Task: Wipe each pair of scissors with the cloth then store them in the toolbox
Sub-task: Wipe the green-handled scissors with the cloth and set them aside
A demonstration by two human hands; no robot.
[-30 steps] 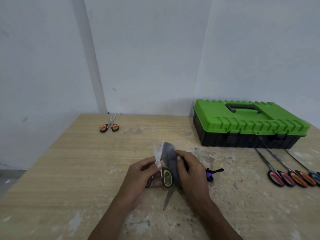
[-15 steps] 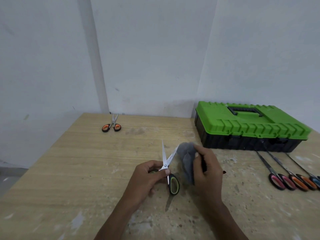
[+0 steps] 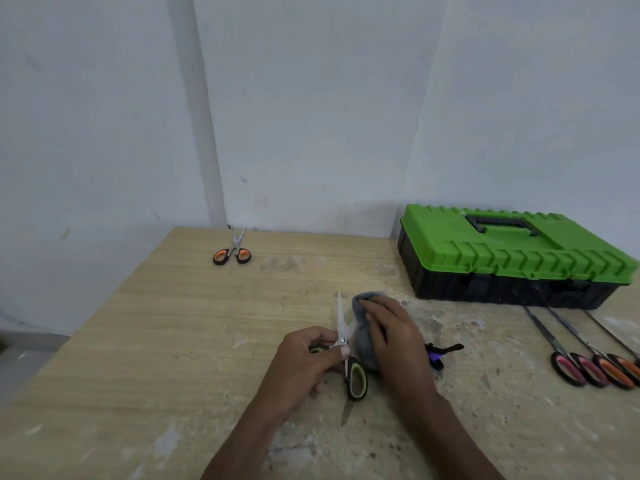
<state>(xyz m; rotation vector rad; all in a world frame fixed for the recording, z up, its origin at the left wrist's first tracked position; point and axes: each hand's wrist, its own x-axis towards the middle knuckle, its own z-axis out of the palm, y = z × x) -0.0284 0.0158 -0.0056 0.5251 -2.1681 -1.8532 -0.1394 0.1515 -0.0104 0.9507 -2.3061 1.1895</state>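
— Scissors [image 3: 340,320] with the green and black handles: where do they sit against the fingers?

— Left hand [image 3: 304,362] grips them at the pivot. The thumb presses on the screw, and the other fingers [image 3: 317,336] curl round one handle loop, which shows only as a green sliver inside the fist. The second loop hangs free just below the thumb, toward the person. The pair is held just above the table [image 3: 173,341], with its shadow underneath.

— Blades?

— Spread apart. One stands bare, pointing up and away from the left fingers. The other runs off to the right, into the cloth [image 3: 363,332].

— And the right hand [image 3: 394,337]?

— Its fingers are bent round the grey cloth, pinching it about that second blade. The blade itself is hidden in the folds. Cloth bulges out past the fingertips and hangs down under the palm.

— Toolbox [image 3: 502,258]?

— Well beyond the right fingers, off to the right by the wall, green lid down.

— Other pairs?

— A row of long scissors [image 3: 588,363] lies to the right of the right hand, handles toward the person, tips near the toolbox front. A small orange-handled pair [image 3: 232,253] lies far beyond the left fingers, close to the wall. Something purple and black [image 3: 440,353] sits on the table just behind the right hand; I cannot tell what it is.
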